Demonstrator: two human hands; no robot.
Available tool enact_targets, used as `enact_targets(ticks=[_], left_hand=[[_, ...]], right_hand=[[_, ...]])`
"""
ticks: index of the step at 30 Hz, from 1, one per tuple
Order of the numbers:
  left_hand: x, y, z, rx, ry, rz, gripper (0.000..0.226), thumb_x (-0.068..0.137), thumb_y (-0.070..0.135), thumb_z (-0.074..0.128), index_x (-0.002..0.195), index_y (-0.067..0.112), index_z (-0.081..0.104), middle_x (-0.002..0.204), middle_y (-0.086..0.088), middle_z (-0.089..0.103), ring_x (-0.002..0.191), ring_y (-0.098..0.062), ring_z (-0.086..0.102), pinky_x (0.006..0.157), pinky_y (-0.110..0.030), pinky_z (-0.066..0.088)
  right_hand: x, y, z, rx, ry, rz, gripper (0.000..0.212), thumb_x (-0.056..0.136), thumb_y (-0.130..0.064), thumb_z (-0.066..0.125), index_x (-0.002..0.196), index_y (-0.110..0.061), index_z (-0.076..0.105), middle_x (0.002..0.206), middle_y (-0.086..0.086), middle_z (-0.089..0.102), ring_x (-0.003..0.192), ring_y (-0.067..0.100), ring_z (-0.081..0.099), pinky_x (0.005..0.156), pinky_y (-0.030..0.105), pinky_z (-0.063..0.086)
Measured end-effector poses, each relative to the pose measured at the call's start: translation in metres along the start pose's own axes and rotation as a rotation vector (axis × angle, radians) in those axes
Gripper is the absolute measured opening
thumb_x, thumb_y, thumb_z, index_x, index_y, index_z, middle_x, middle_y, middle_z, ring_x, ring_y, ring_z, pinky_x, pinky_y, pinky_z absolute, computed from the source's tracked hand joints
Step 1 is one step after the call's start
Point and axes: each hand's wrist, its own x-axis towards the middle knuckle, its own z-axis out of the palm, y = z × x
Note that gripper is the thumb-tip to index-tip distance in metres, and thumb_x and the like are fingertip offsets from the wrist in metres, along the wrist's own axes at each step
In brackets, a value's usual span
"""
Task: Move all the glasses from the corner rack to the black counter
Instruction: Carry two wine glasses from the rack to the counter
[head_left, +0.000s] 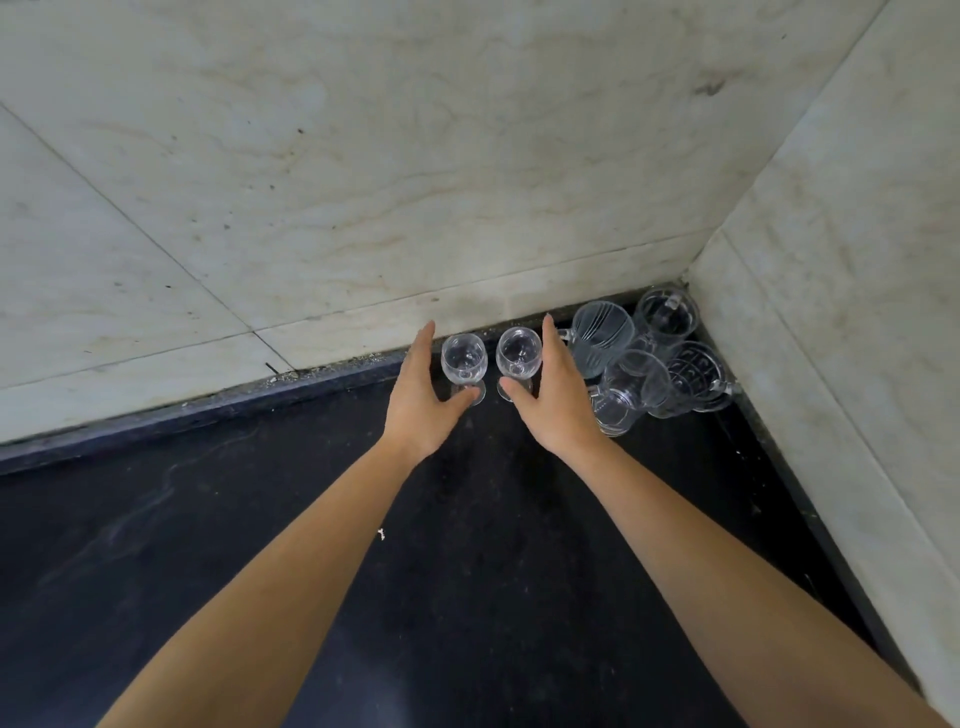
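Observation:
Two clear stemmed glasses stand upright side by side on the black counter (467, 545) against the back wall: the left glass (464, 357) and the right glass (518, 351). My left hand (421, 400) is spread open just left of the left glass, thumb near its foot. To the right of the right glass, my right hand (553, 395) is also open, its thumb by that glass's foot. Neither hand grips a glass. In the corner sits a cluster of several clear glass mugs (649, 364). No rack is in view.
Pale marble walls meet at the corner, one behind (363, 182) and one to the right (841, 312). A small white speck (381, 533) lies on the counter between my forearms.

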Motion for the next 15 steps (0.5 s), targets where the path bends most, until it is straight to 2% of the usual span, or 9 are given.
enact_targets(ticks=[3, 6, 9, 12, 15], left_hand=[[-0.022, 0.019, -0.030, 0.185, 0.097, 0.109, 0.081, 0.096, 0.047, 0.058, 0.159, 0.028, 0.011, 0.168, 0.003, 0.009, 0.154, -0.017, 0.010, 0.121, -0.043, 0.025], [-0.040, 0.052, -0.083, 0.371, 0.316, 0.304, 0.063, 0.105, 0.045, 0.037, 0.158, 0.015, 0.020, 0.167, -0.013, 0.010, 0.154, -0.030, 0.009, 0.121, -0.052, 0.021], [-0.057, 0.086, -0.144, 0.562, 0.556, 0.426, 0.062, 0.106, 0.047, 0.030, 0.156, 0.011, 0.026, 0.164, -0.022, 0.015, 0.152, -0.039, 0.013, 0.119, -0.058, 0.021], [-0.089, 0.109, -0.199, 0.725, 0.754, 0.447, 0.062, 0.107, 0.048, 0.029, 0.156, 0.011, 0.029, 0.163, -0.024, 0.018, 0.152, -0.041, 0.015, 0.120, -0.059, 0.018], [-0.161, 0.091, -0.244, 0.782, 0.929, 0.324, 0.062, 0.107, 0.048, 0.028, 0.157, 0.012, 0.025, 0.164, -0.024, 0.014, 0.153, -0.040, 0.010, 0.121, -0.058, 0.014]], right_hand=[[-0.017, -0.035, -0.025, -0.118, 0.022, -0.140, 0.083, 0.104, -0.041, 0.052, 0.163, -0.019, -0.002, 0.172, 0.006, -0.001, 0.158, 0.021, 0.004, 0.123, 0.043, 0.021], [-0.026, -0.088, -0.057, -0.278, 0.143, -0.336, 0.075, 0.106, -0.052, 0.034, 0.162, -0.018, 0.000, 0.171, 0.011, -0.004, 0.158, 0.027, 0.001, 0.124, 0.043, 0.015], [-0.029, -0.147, -0.086, -0.376, 0.290, -0.543, 0.073, 0.106, -0.055, 0.027, 0.162, -0.016, 0.004, 0.170, 0.018, -0.003, 0.158, 0.034, 0.001, 0.126, 0.046, 0.007], [-0.035, -0.196, -0.097, -0.389, 0.393, -0.699, 0.072, 0.106, -0.054, 0.031, 0.162, -0.015, 0.011, 0.169, 0.021, 0.001, 0.157, 0.037, 0.003, 0.126, 0.049, 0.003], [-0.060, -0.232, -0.069, -0.336, 0.378, -0.856, 0.071, 0.106, -0.053, 0.035, 0.162, -0.013, 0.014, 0.168, 0.024, 0.002, 0.157, 0.040, 0.004, 0.126, 0.051, 0.004]])
